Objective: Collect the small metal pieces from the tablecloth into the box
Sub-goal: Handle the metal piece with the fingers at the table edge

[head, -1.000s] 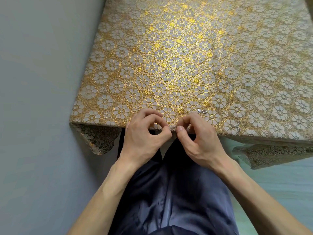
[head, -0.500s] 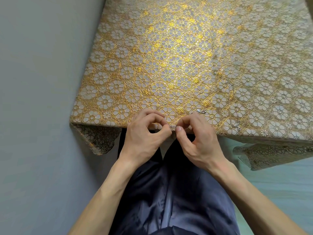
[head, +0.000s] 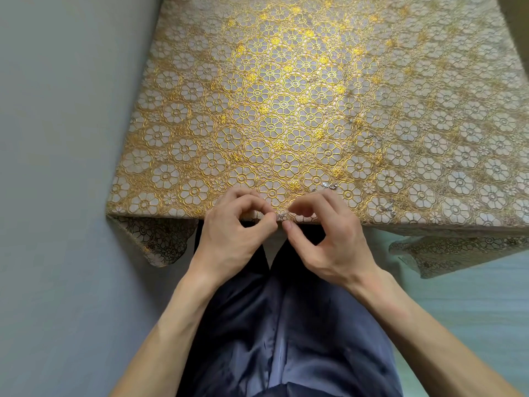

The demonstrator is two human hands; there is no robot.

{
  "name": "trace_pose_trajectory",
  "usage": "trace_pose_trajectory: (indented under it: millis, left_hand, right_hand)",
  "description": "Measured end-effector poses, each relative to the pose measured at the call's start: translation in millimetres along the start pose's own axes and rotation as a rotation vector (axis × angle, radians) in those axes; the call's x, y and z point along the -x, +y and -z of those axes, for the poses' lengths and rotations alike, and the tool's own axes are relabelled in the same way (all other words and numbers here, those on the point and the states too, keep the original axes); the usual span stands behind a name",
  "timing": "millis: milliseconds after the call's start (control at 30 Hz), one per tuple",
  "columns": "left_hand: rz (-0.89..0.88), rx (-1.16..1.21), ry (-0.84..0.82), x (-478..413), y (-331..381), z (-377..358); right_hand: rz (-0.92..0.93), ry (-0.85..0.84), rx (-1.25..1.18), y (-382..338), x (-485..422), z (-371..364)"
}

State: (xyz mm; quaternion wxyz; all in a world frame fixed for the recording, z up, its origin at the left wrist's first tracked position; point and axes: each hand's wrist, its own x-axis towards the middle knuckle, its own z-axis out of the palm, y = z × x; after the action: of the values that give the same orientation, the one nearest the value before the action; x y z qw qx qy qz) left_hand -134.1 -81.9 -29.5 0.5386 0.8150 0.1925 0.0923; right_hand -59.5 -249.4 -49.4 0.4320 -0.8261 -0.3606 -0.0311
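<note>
Left of my left hand [head: 229,239] stands a grey wall [head: 57,167]; below both hands, my dark blue trousers [head: 286,325]; right of my right hand [head: 329,245], pale floor [head: 472,310].

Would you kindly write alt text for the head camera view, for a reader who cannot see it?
A person's left hand and right hand together pinch a small metal piece at the near edge of a gold floral tablecloth. More metal pieces lie on the cloth beyond the right hand.

Right hand [head: 329,242]: the loop between thumb and forefinger widened, and the thumb tip dropped just below the small metal piece [head: 282,216]. Camera drifted, so the table edge [head: 160,217] sat slightly further left in frame.
</note>
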Motion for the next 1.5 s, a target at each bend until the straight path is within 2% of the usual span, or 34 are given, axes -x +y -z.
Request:
trace_pose_trajectory:
  millis: [300, 800, 1000, 1333, 1500]
  left_hand:
    - [0.0, -0.028, -0.01, 0.8, 1.2, 0.8]
    - [0.011, -0.04, 0.027, 2.2, 2.1, -1.2]
    - [-0.004, -0.057, 0.042, 1.8, 1.0, -0.9]
    - [0.037, -0.087, 0.055, 0.8, 4.9, -3.3]
    - [0.049, -0.125, 0.054, 0.5, 7.0, -3.7]
  right_hand:
    - [0.148, 0.063, 0.114, -0.3, -4.4, -4.4]
    - [0.034, 0.096, -0.044, -2.6, -1.2, -3.0]
    - [0.119, 0.1, 0.055, -4.0, -3.0, -2.0]
    - [-0.123, 0.051, -0.157, -9.4, -1.5, -1.6]
    - [-0.322, 0.051, -0.347, -17.4, -4.2, -2.3]
